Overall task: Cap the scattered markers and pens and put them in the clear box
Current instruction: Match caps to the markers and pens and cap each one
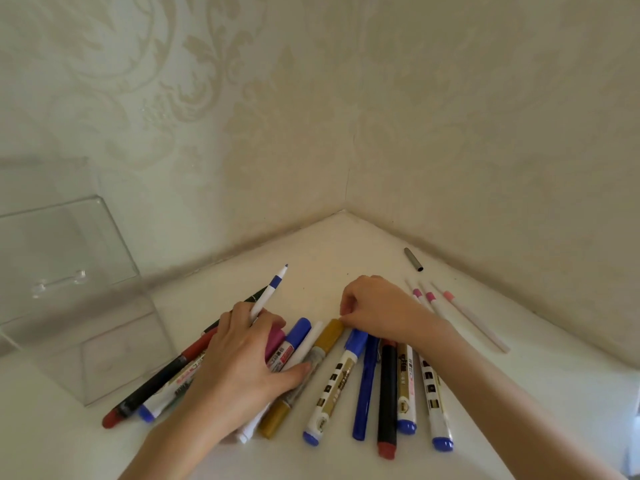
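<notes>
Gripping uncapped blue pen (268, 294) with fingers of left hand (239, 358) above markers (330, 386) on surface (346, 251). Fingers of right hand (375, 306) curled beside gold marker (330, 336), hold unclear. Clear box (104, 358) at left. Align cap straight, then press.

Cream damask wallpaper (311, 98) on both walls; white tabletop (519, 393) in corner (soft light).

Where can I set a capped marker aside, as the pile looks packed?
Bare table lies in the far corner, between the blue-tipped pen and the grey cap. More lies at the near right, past the pink-banded pens. The middle, under the left hand and right hand, is crowded with markers.
</notes>
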Available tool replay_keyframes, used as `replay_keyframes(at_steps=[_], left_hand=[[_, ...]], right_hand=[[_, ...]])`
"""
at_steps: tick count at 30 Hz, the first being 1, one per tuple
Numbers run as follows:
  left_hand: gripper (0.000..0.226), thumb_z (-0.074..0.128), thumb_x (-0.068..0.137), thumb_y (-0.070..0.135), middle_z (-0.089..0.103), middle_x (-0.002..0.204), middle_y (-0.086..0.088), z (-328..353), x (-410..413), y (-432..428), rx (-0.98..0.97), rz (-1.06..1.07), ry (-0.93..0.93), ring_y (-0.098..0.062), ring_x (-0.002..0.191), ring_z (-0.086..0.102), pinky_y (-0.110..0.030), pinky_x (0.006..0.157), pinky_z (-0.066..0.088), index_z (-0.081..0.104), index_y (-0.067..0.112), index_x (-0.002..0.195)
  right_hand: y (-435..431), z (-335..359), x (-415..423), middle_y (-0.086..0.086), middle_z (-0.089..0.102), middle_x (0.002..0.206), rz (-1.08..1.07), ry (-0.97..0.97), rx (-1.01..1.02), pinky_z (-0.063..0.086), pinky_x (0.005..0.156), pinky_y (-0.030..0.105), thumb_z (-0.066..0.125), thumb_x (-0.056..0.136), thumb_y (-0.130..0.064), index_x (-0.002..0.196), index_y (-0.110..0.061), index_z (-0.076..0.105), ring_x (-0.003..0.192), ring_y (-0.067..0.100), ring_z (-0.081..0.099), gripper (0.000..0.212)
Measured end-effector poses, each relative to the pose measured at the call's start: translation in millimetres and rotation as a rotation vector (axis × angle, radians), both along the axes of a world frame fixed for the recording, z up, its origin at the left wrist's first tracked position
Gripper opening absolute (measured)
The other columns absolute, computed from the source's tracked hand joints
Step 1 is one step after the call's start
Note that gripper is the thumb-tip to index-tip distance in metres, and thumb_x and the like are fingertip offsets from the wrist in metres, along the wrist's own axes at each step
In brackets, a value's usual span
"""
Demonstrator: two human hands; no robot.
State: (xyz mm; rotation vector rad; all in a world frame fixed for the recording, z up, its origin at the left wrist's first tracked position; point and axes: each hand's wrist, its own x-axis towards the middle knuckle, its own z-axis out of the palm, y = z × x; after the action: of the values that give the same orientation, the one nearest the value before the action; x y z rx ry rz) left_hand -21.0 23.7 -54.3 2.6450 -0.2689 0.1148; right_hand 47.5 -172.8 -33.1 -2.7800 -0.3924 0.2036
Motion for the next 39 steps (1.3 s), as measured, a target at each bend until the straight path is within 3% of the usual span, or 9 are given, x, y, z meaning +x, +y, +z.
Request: replay_keyframes(at_steps=[3,6,9,13,16,24,28,33,39], left_hand=[[0.045,0.061,0.074,0.058,0.033,0.107,0.013,4,7,-3,-0.131,-0.013,0.039,-0.006,0.100,0.040,-0.015,0.080,0.036,0.043,0.038,0.110],[0.013,0.056,0.085,0.039,0.043,0.094,0.013,10,19,-8,-0.327,-0.033,-0.060,-0.005,0.073,0.049,-0.010,0.060,0.039,0.046,0.034,0.093],[0.006,0.049,0.091,0.029,0.049,0.075,0.008,14,28,-15,-0.480,-0.114,-0.080,-0.005,0.049,0.044,-0.016,0.050,0.042,0.043,0.027,0.089],[0.013,0.045,0.092,0.022,0.063,0.080,-0.005,15,23,-21,-0.744,-0.144,0.087,-0.005,0.053,0.057,-0.020,0.053,0.049,0.039,0.027,0.103],[0.019,0.043,0.085,0.034,0.064,0.080,-0.002,12,16,-22,-0.732,-0.183,0.094,-0.011,0.067,0.064,-0.021,0.064,0.052,0.044,0.028,0.103],[0.013,0.044,0.091,0.030,0.065,0.082,0.008,7,13,-21,-0.675,-0.182,0.047,-0.011,0.076,0.064,-0.021,0.069,0.053,0.049,0.032,0.102],[0.013,0.045,0.090,0.032,0.065,0.082,0.008,6,13,-21,-0.682,-0.181,0.028,-0.010,0.076,0.064,-0.020,0.070,0.053,0.050,0.034,0.102],[0.017,0.045,0.087,0.035,0.064,0.079,0.008,7,14,-20,-0.693,-0.174,-0.003,-0.010,0.076,0.065,-0.021,0.070,0.054,0.050,0.030,0.102],[0.021,0.046,0.085,0.037,0.065,0.078,0.006,6,14,-19,-0.672,-0.170,-0.037,-0.008,0.077,0.065,-0.014,0.067,0.051,0.051,0.028,0.103]], right_hand=[[4,-1,0,0.000,0.064,0.098,-0.037,-0.143,-0.061,0.048,0.074,0.026,0.054,0.088,-0.030,0.097,-0.018,0.060,0.088,0.015,0.058,0.016],[-4,7,-4,-0.005,0.062,0.091,-0.165,-0.241,0.279,0.043,0.061,0.013,0.051,0.092,-0.026,0.102,-0.018,0.056,0.076,0.007,0.057,0.013],[-13,10,-7,-0.010,0.064,0.086,-0.262,-0.221,0.653,0.045,0.062,0.007,0.054,0.092,-0.021,0.103,-0.023,0.059,0.076,0.001,0.060,0.013],[-18,7,-15,0.003,0.072,0.085,-0.368,0.095,1.429,0.053,0.068,0.019,0.058,0.090,-0.014,0.098,-0.011,0.063,0.081,0.012,0.070,0.011],[-22,8,-18,0.004,0.073,0.086,-0.399,0.297,1.684,0.054,0.065,0.020,0.057,0.088,-0.013,0.094,-0.010,0.064,0.084,0.014,0.071,0.010],[-17,7,-21,0.007,0.073,0.092,-0.340,0.355,1.680,0.055,0.063,0.018,0.063,0.077,-0.017,0.092,-0.011,0.065,0.085,0.015,0.071,0.016],[-17,5,-20,0.006,0.072,0.089,-0.318,0.335,1.663,0.055,0.064,0.020,0.061,0.081,-0.014,0.095,-0.012,0.065,0.087,0.016,0.070,0.014],[-17,5,-24,0.001,0.064,0.081,-0.180,0.275,1.480,0.051,0.058,0.020,0.049,0.092,-0.005,0.106,-0.009,0.068,0.070,0.012,0.063,0.025],[-14,6,-25,0.002,0.066,0.080,-0.099,0.184,1.394,0.051,0.060,0.019,0.052,0.086,0.003,0.095,-0.006,0.064,0.068,0.011,0.060,0.018]])
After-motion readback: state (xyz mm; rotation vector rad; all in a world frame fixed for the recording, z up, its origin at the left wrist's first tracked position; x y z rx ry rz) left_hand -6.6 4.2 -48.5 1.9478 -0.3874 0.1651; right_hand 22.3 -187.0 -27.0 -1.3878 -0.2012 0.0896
